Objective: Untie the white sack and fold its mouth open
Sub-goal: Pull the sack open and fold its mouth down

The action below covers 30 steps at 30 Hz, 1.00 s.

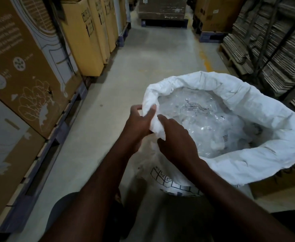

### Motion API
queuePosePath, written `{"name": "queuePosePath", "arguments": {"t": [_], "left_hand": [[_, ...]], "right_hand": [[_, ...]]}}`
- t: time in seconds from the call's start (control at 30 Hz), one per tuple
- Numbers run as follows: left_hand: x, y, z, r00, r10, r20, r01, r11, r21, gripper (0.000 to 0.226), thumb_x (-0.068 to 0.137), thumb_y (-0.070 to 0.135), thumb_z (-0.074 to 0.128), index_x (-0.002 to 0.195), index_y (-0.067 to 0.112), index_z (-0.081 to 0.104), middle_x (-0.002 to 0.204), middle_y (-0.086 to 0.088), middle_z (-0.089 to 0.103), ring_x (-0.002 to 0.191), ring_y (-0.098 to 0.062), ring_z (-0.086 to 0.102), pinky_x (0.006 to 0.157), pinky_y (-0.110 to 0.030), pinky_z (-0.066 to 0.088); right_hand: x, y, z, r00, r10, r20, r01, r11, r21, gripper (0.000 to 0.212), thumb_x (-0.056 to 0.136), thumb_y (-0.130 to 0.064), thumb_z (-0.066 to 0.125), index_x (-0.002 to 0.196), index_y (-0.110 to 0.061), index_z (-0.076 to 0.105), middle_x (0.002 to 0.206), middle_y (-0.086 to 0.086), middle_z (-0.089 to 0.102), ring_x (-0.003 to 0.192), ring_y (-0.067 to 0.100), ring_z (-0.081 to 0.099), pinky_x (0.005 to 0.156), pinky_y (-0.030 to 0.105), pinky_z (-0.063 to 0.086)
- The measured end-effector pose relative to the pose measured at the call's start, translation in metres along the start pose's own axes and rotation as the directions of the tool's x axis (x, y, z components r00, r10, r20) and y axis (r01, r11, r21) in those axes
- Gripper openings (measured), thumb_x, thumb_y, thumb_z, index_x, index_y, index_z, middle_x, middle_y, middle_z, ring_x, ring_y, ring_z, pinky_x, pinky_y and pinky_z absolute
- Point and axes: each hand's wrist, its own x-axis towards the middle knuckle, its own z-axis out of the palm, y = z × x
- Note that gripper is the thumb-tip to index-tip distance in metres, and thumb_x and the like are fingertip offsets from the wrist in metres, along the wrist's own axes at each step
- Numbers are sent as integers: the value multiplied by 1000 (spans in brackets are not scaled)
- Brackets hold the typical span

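White woven sack (248, 109) stands on the concrete floor (143, 58), mouth open and rim rolled outward. Left hand (139, 123) and right hand (176, 138) both pinch the near rim fold. Clear plastic bags (204, 119) fill it; cardboard cartons (29, 67) line the aisle.

Dim, soft footage; wide-angle bending and darkening at edges.
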Motion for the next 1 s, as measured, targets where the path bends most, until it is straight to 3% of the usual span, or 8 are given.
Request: {"name": "queuePosePath", "arguments": {"t": [0.1,0.2,0.43,0.63,0.7,0.77,0.9,1.0], "left_hand": [[-9,-12,-7,988,128,-87,-53,809,586,84,89,75,65,147,22,37,117,-4,64,102,-24,70,86,-41,60],[-12,-16,-1,995,-88,56,81,989,121,76,93,65,70,138,7,52,115,-14,76,96,-31,80,82,-50,68],[7,-34,2,986,-15,163,88,889,-449,35,110,6,53,140,-12,54,126,-34,68,106,-35,77,86,-42,66],[2,-33,20,980,-190,65,197,840,-505,30,110,28,58,129,5,62,130,-19,71,102,-23,73,79,-35,60],[-1,-30,18,989,-149,15,143,906,-398,46,109,39,59,142,7,55,139,-21,67,108,-26,74,82,-38,62],[-9,-19,4,995,61,-82,-49,988,144,77,103,47,65,164,21,27,156,-20,52,123,-33,67,95,-46,60],[-34,8,-23,796,541,272,-458,244,854,102,90,39,79,167,45,11,178,-1,1,163,-37,12,122,-72,26],[-41,4,-18,758,225,612,-620,-43,783,103,83,35,85,163,48,23,177,19,8,166,-21,-7,125,-72,-11]], "right_hand": [[3,6,16,997,-31,-69,19,985,-169,64,96,-5,57,155,-22,38,115,5,59,83,29,65,62,40,52],[2,7,25,987,-89,-130,75,991,-113,70,95,-2,56,161,-11,33,117,10,62,94,29,65,70,41,54],[-25,10,-2,994,70,85,-93,949,301,120,80,-52,77,169,-28,0,161,1,49,143,22,52,110,38,48],[-53,14,-1,991,25,133,-22,999,-27,126,82,-52,78,168,-32,-11,118,3,73,99,30,73,78,40,56],[-54,20,7,999,-32,37,39,980,-194,101,91,-39,72,169,-31,8,104,5,74,86,32,71,69,40,55],[-50,28,9,996,-83,-35,70,958,-277,83,90,-25,71,163,-31,31,101,4,71,79,32,69,62,38,51],[-41,39,10,983,-155,-96,106,914,-392,71,86,-8,69,150,-27,46,104,6,69,67,32,67,53,34,44],[-37,44,8,977,-172,-125,102,894,-437,73,79,-7,77,147,-17,51,101,8,71,62,32,66,49,35,47]]}}
